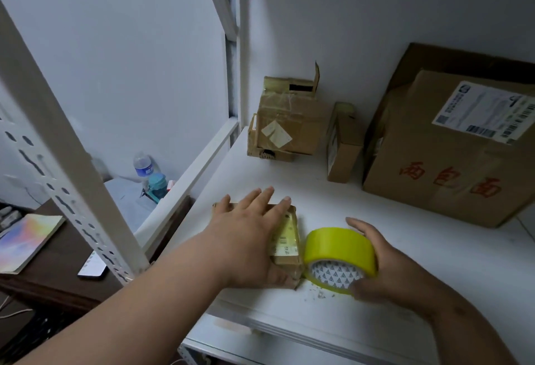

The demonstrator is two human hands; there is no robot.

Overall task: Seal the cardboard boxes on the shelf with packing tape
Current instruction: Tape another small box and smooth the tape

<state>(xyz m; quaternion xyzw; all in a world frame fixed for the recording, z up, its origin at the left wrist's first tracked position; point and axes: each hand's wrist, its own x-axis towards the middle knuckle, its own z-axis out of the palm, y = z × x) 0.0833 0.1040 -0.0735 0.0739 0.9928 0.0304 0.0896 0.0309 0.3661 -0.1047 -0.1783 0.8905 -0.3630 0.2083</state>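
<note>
Both hands are down at the front of the white shelf [405, 249]. Left hand [249, 237] lies flat, fingers straight, pressing on a small box [285, 237]; right hand [388, 263] is wrapped round a yellow tape roll [338, 254] touching that box's right side. Looks like this one's mid-seal, yellow tape already along it. Further back, a slim box [343, 147] standing on end, a battered box [285, 127] with a flap sticking up, and a big labelled box [451, 144] probably still need doing. Can't see inside any of them.
</note>
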